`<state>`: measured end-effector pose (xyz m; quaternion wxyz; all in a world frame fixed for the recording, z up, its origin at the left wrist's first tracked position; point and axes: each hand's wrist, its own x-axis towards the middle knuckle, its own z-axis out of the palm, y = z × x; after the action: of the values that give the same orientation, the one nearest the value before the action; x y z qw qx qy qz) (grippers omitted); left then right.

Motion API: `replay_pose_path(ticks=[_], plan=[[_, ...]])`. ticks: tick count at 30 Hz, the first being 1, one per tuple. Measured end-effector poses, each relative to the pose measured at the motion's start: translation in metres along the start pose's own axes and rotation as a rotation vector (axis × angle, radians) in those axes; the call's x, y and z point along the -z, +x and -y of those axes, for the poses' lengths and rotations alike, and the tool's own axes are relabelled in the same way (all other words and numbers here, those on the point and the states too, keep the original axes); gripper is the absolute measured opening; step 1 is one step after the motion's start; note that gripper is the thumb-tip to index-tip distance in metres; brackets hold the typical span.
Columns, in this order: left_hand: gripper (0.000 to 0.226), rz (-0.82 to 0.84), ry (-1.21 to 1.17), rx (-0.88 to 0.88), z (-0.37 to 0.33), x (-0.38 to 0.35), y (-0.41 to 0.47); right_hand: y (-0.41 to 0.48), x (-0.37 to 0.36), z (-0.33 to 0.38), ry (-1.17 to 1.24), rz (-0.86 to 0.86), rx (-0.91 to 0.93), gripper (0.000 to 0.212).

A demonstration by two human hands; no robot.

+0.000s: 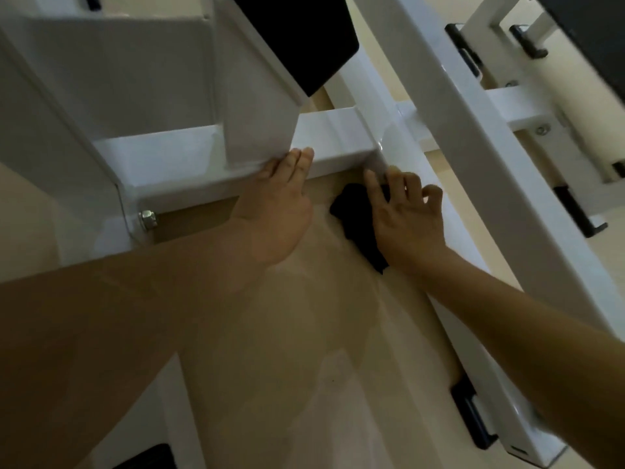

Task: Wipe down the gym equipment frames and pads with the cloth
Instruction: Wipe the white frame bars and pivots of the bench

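A white steel gym frame fills the view, with a horizontal crossbar (334, 137) low over the floor. My left hand (277, 211) rests on the crossbar's front edge with straight fingers. My right hand (406, 218) holds a black cloth (358, 225) against the frame where the crossbar meets a diagonal beam (473, 137). The cloth hangs down under the palm, and the fingers curl over its top. A black pad (304, 38) sits above the crossbar.
A bolt with a nut (148, 220) sticks out of the frame at the left. Black rubber feet (473, 414) cap the frame's base rails. More white frame parts and black hooks (527, 42) stand at the upper right. Beige floor lies below.
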<state>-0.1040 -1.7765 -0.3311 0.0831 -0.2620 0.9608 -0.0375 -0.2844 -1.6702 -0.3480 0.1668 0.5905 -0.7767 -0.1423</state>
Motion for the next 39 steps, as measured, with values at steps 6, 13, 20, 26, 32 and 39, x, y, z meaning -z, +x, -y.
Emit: replay_pose_path(ticks=[6,13,20,26,32,39], plan=[[0.023,0.055,-0.021,0.011,0.001,0.008,-0.002,0.035,-0.01,-0.013,-0.087,-0.197,0.508,0.014],[0.064,-0.047,-0.05,-0.022,0.013,0.002,-0.002,-0.018,0.008,-0.006,-0.082,0.028,0.249,0.025],[0.058,-0.137,0.168,-0.07,0.033,0.005,-0.023,-0.094,0.01,-0.016,0.014,0.153,0.098,0.025],[0.062,-0.055,0.064,-0.041,0.027,0.018,-0.027,-0.022,0.006,-0.002,-0.028,0.103,0.063,0.021],[0.056,0.149,-0.375,0.044,-0.021,0.027,-0.047,-0.154,0.026,-0.022,-0.008,0.219,0.044,0.016],[0.048,0.279,-0.734,-0.123,-0.109,0.024,-0.097,-0.131,0.014,-0.031,-0.104,0.125,0.192,0.018]])
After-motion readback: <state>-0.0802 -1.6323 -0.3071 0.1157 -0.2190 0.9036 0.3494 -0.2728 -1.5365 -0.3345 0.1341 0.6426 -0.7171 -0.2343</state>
